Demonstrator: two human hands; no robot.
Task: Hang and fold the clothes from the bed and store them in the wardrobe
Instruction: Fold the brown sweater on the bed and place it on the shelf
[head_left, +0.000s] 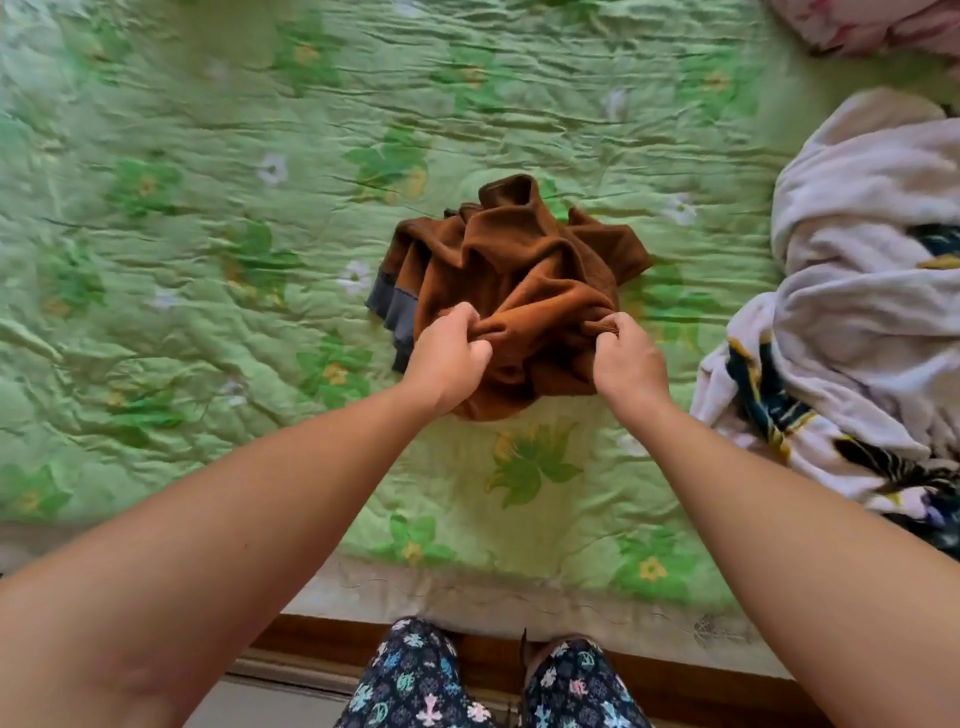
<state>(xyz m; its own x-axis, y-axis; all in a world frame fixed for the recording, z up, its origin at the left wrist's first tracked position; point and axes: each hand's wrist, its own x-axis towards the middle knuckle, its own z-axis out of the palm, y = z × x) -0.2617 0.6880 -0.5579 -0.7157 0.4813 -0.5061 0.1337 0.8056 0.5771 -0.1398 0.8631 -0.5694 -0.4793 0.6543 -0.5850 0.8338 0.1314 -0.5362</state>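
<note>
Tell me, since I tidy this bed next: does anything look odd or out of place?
Nothing damaged or spilled. The brown garment is just bunched, both hands gripping its near edge, and a white patterned cloth lies crumpled at the bed's right side.

Soft daylight, blurred wide-angle edges

garment (514, 280) mid-bed (208, 208) — clothes pile (852, 291) right

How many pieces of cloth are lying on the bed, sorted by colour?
Brown garment, held by the left hand and the right hand: 1
White patterned cloth at the right: 1
Pink cloth at the top right corner: 1
Total: 3
</note>
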